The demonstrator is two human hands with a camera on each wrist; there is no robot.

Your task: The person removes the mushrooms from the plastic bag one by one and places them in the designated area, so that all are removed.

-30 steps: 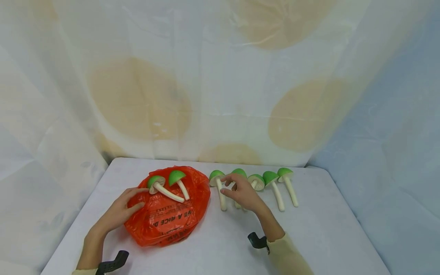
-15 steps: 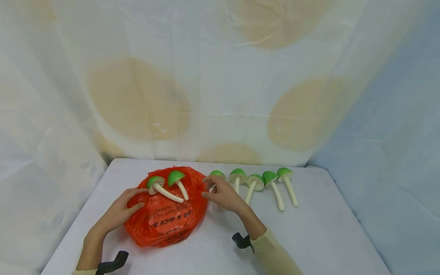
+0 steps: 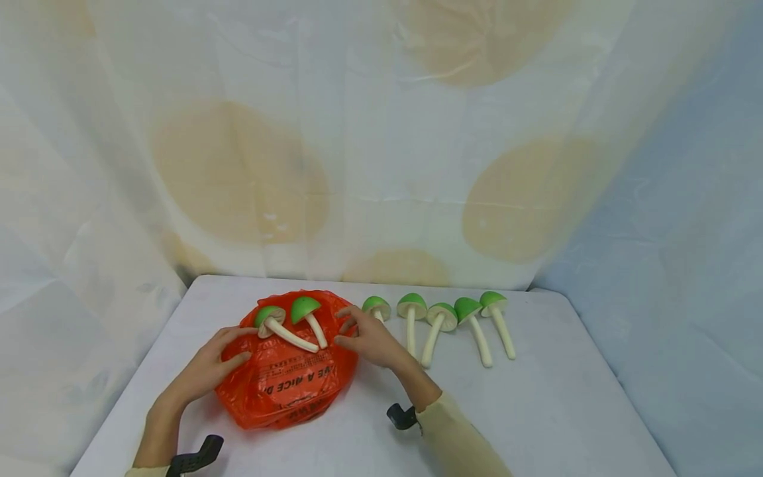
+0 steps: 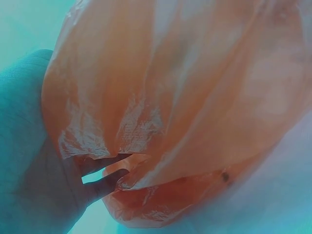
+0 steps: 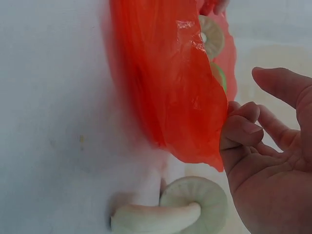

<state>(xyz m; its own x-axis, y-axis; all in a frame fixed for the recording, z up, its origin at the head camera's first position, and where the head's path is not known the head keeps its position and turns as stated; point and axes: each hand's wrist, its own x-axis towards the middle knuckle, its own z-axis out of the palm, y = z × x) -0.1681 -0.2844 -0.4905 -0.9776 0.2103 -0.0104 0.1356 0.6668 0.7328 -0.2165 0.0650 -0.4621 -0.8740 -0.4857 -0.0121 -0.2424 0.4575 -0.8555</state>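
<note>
A red plastic bag (image 3: 298, 384) with black print lies spread on the table's left side. Two toy mushrooms with green caps and white stems, one mushroom (image 3: 292, 334) and a second mushroom (image 3: 306, 315), rest on it. At the bag's left rim my left hand (image 3: 205, 364) grips the film; in the left wrist view the bag (image 4: 161, 97) covers part of its fingers. My right hand (image 3: 372, 338) holds the right rim, its lower fingers curled against the film in the right wrist view and the thumb apart. A mushroom (image 3: 377, 305) stands partly hidden behind this hand.
To the right, several more green-capped mushrooms (image 3: 469, 308) lie in a row, caps toward the back. Black cameras (image 3: 402, 416) sit on the wrists. Behind the white table (image 3: 536, 411) hangs a pale curtain (image 3: 381, 165) with yellow circles.
My right hand has moved left from over the mushrooms to the bag's right rim, which has shifted slightly inward. The left hand has stayed in place.
</note>
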